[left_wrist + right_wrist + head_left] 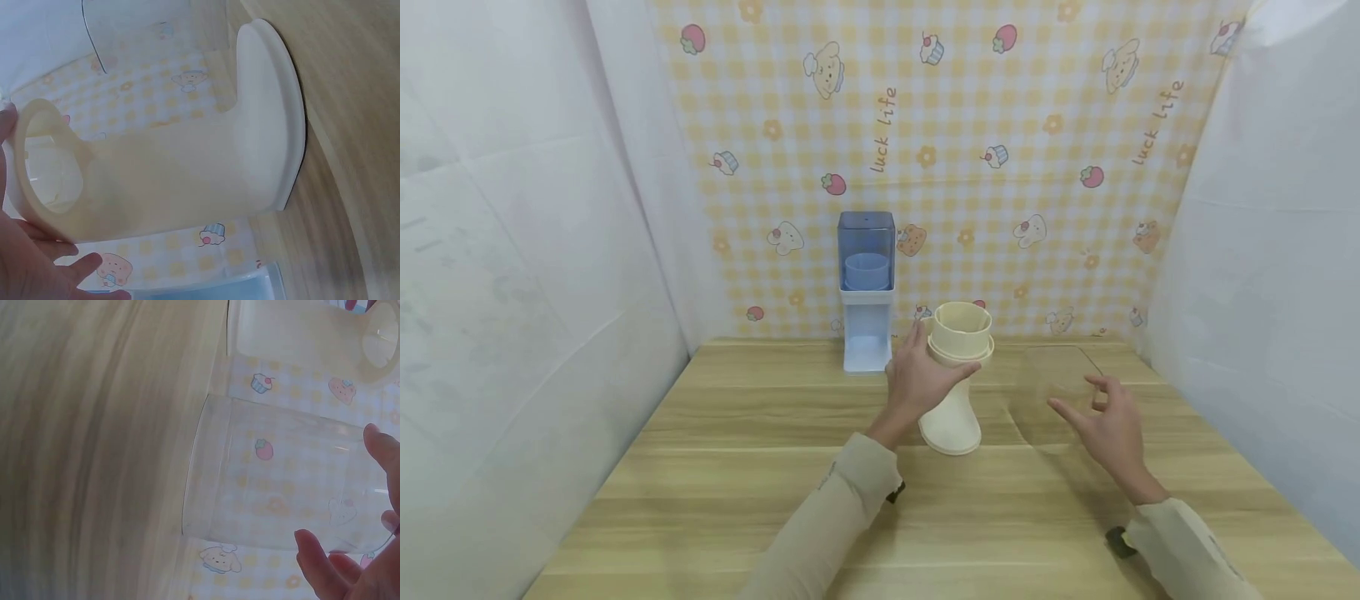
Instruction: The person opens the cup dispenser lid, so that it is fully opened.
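The words "luck life" can be read twice on the yellow-checked backdrop cloth (955,179), printed in brownish letters that run upward: once left of its middle, once toward its right edge. On the left sleeve (827,525) and right sleeve (1187,554), small dark marks cannot be deciphered.

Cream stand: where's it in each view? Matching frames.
Head: stand just right of center, below mid-height.
Left wrist: stand sideways in frame, across left and middle.
Right wrist: stand in upper right corner, cut off by the edge.
Shared landmark: checked backdrop, behind it.
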{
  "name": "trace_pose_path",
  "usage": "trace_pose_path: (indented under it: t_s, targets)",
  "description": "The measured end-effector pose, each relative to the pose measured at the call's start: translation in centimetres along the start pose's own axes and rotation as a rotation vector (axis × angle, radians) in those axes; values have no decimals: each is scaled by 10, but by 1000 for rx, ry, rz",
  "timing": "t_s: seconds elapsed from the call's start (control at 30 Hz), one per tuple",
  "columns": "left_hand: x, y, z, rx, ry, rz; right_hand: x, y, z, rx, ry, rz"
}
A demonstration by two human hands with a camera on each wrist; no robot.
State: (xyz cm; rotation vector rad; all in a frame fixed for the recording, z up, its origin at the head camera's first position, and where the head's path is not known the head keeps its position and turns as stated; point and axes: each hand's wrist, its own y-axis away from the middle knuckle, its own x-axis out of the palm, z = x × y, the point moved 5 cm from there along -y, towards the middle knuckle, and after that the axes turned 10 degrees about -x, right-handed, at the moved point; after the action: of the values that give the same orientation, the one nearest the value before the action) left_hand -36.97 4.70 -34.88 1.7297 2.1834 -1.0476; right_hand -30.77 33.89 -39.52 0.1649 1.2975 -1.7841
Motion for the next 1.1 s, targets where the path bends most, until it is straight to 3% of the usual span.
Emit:
trace_pose_path:
  t_s: [0.1,0.37,0.63,1.1]
  targets:
    - [-2,-3,-3,37,-29,-20,1,-2,2,15,0,-11]
    - [1,-9,-3,26,-118,3,8,-8,4,37,7,-23]
    - [0,-13,-8,68,-227,-33,17,-14,0,42,14,-43]
    - [6,-23,-8,30,-286,-15,32,-23,-9,131,15,18]
